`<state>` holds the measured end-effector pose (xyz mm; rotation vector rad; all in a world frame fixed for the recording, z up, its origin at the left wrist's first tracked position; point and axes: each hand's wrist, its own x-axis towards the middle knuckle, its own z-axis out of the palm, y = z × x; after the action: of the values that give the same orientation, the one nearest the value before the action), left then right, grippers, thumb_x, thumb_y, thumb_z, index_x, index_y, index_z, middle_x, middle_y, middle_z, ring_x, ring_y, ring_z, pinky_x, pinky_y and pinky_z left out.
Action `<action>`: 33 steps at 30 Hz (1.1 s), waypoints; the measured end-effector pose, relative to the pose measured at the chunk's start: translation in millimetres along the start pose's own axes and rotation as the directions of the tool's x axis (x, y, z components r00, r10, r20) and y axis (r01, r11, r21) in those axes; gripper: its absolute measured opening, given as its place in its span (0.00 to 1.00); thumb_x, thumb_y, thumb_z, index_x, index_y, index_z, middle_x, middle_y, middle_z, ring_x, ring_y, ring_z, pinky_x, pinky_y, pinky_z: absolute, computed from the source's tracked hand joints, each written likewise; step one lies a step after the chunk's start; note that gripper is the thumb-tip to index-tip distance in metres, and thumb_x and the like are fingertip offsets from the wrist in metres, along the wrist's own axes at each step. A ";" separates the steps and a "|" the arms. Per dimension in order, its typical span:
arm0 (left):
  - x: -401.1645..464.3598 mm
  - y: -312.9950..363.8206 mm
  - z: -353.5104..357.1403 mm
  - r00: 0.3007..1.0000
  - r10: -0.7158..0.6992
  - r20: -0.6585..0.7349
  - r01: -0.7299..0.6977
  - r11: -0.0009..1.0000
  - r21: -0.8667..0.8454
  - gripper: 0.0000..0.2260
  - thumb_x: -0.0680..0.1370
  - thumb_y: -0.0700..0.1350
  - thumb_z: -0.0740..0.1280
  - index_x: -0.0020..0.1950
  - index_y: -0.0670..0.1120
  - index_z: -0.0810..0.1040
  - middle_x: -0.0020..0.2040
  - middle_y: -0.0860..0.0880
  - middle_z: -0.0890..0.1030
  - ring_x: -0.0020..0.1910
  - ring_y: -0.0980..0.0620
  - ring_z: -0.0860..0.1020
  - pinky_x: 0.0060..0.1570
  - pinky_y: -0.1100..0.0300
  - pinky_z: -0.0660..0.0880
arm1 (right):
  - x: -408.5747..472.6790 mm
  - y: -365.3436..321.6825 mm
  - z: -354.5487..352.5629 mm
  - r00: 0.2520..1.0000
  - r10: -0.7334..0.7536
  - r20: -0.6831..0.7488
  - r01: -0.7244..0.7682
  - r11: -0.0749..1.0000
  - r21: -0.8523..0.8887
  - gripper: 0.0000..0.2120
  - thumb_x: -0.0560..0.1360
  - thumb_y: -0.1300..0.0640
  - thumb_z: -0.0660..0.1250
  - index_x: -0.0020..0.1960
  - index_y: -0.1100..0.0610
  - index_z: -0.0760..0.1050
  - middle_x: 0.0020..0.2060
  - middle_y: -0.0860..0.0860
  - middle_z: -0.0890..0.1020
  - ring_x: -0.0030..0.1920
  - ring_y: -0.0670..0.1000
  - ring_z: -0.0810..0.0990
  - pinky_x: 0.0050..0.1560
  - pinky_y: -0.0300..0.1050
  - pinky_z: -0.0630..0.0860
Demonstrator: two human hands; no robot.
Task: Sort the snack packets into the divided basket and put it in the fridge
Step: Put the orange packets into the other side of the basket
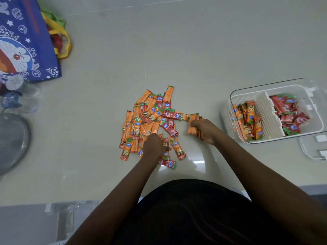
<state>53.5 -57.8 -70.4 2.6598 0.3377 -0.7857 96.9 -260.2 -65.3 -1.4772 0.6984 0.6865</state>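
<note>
Beside the divided basket [230, 110], the right hand [206, 130] grips a bunch of light, slippery orange packets [192, 127] by their middles; the left hand [153, 145] presses curled fingers into the tabletop pile [150, 121].

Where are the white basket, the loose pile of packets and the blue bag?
white basket [247, 91]: head view, bare back rim.
pile of packets [150, 117]: head view, middle of the heap.
blue bag [26, 41]: head view, printed side.
</note>
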 end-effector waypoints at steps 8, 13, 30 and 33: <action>11.2 1.4 -6.1 0.988 0.058 0.144 -0.057 0.998 -0.010 0.13 0.72 0.47 0.73 0.50 0.38 0.80 0.50 0.42 0.81 0.51 0.43 0.79 0.44 0.57 0.72 | 3.3 -20.2 -0.4 0.990 -0.054 0.133 -0.006 0.910 0.414 0.08 0.75 0.71 0.56 0.44 0.66 0.73 0.42 0.59 0.81 0.39 0.52 0.84 0.42 0.41 0.80; 6.1 -2.2 -27.4 0.962 0.080 0.263 0.072 0.851 -0.520 0.13 0.78 0.44 0.66 0.62 0.44 0.75 0.52 0.45 0.78 0.48 0.47 0.78 0.44 0.57 0.74 | 24.7 -29.8 5.2 0.971 -0.232 -0.054 0.211 0.942 -0.260 0.13 0.72 0.62 0.69 0.54 0.57 0.69 0.41 0.57 0.79 0.36 0.51 0.75 0.33 0.44 0.71; 48.1 -89.7 -81.6 0.942 -0.333 0.035 0.218 0.529 -0.820 0.05 0.78 0.42 0.64 0.47 0.43 0.78 0.43 0.42 0.82 0.36 0.48 0.82 0.42 0.52 0.79 | 44.5 -37.0 26.4 0.991 -0.128 0.035 0.109 0.630 -0.769 0.11 0.71 0.60 0.71 0.51 0.62 0.75 0.41 0.58 0.80 0.40 0.55 0.79 0.37 0.46 0.75; 53.6 -92.5 -80.7 0.950 -0.287 -0.121 0.152 0.766 -0.625 0.06 0.74 0.48 0.69 0.45 0.45 0.78 0.43 0.46 0.82 0.43 0.45 0.81 0.44 0.54 0.75 | 35.2 -30.6 20.7 0.990 0.137 0.018 -0.122 0.929 -0.349 0.06 0.71 0.61 0.68 0.45 0.60 0.72 0.35 0.56 0.76 0.29 0.50 0.73 0.27 0.38 0.69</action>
<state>106.5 64.8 -60.9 2.0951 0.8246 -0.3564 142.8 -239.6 -73.6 -1.7435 0.6702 0.9786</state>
